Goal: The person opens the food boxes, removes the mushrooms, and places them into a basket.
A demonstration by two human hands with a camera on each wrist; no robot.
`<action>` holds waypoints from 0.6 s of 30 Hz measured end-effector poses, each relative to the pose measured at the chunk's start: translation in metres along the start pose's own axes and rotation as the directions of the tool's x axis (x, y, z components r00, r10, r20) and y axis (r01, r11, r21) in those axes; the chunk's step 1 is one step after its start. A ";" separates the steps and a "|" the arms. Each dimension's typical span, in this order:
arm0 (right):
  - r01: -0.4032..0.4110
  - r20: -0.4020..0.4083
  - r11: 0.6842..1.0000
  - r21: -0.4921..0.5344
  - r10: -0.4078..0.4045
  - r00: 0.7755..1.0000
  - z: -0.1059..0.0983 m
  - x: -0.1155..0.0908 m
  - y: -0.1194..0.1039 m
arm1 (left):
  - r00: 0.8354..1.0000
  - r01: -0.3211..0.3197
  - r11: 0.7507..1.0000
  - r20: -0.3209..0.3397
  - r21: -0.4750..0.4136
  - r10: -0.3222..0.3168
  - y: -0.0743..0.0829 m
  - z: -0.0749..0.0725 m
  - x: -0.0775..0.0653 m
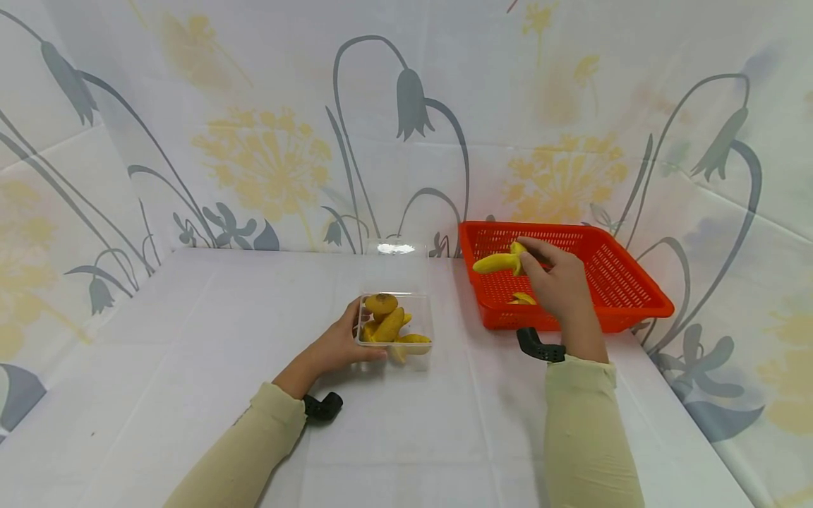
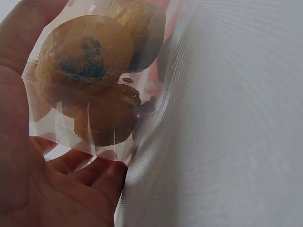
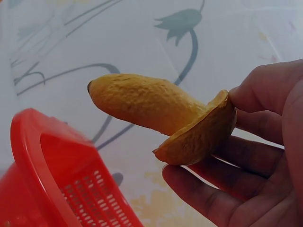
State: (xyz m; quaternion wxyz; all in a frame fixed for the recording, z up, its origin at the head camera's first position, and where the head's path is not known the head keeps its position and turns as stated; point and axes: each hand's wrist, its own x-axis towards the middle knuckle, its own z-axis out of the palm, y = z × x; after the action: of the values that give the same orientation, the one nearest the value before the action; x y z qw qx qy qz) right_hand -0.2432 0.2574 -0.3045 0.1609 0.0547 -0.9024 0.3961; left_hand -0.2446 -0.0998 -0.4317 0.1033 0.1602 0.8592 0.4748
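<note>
A person's two hands work over a white worktop [image 1: 209, 395], each with a hold of its own. The left hand [image 1: 346, 340] grips a clear box [image 1: 395, 344] by its side, thumb along the near edge and fingers wrapped around behind. Yellow mushrooms [image 1: 389, 326] lie heaped inside, beside the left palm; the left wrist view shows a bluish patch on one through the plastic. A clear lid [image 1: 396, 267] stands raised just beyond the left hand. The right hand [image 1: 562, 282], well apart from the left, pinches a single mushroom [image 1: 497, 264] by its cap between thumb and fingers, the stem pointing away from the fingertips. Beneath and around that hand sits a red basket [image 1: 635, 282], with more yellow pieces [image 1: 524, 299] lying below the held mushroom. Black wrist cameras [image 1: 324, 407] sit behind both hands, next to pale sleeves [image 1: 591, 430].
</note>
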 end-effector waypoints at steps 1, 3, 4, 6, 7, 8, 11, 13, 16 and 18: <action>-0.008 0.001 1.000 -0.006 0.008 1.000 -0.001 0.000 0.002 | 1.000 -0.001 1.000 0.000 0.000 0.001 0.000 0.000 0.000; -0.019 0.003 1.000 -0.008 0.019 1.000 -0.003 0.000 0.004 | 1.000 -0.002 1.000 0.001 0.002 0.002 0.000 0.000 0.000; -0.022 0.006 1.000 -0.011 0.022 1.000 -0.004 0.000 0.005 | 1.000 -0.002 1.000 0.000 0.005 0.002 0.000 0.000 0.000; -0.035 0.013 0.999 -0.020 0.035 0.999 -0.006 0.000 0.008 | 1.000 -0.006 1.000 0.000 0.007 0.006 0.000 0.000 0.000; -0.045 0.016 0.999 -0.022 0.045 0.999 -0.007 0.001 0.010 | 1.000 -0.008 1.000 -0.001 0.009 0.008 0.000 0.000 0.000; -0.053 0.017 0.998 -0.027 0.054 0.998 -0.008 0.000 0.012 | 1.000 -0.009 1.000 -0.001 0.010 0.009 0.000 0.000 0.000; -0.078 0.021 0.996 -0.037 0.079 0.997 -0.010 0.000 0.018 | 1.000 -0.014 1.000 -0.001 0.009 0.014 0.000 -0.001 0.000; -0.091 0.023 0.995 -0.040 0.091 0.996 -0.012 0.000 0.022 | 1.000 -0.016 1.000 -0.002 0.008 0.016 -0.001 0.000 0.000; -0.104 0.034 0.994 -0.039 0.105 0.994 -0.016 0.000 0.027 | 1.000 -0.019 1.000 -0.002 0.005 0.019 -0.001 0.000 0.000; -0.113 0.046 0.993 -0.038 0.114 0.992 -0.018 0.000 0.029 | 1.000 -0.019 1.000 -0.002 0.002 0.019 -0.001 0.000 0.001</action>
State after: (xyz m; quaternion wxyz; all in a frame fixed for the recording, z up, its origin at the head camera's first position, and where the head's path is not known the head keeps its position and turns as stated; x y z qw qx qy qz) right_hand -0.2459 0.2903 -0.3136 0.1172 0.0100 -0.9144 0.3873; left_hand -0.2454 -0.1004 -0.4325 0.0978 0.1681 0.8582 0.4750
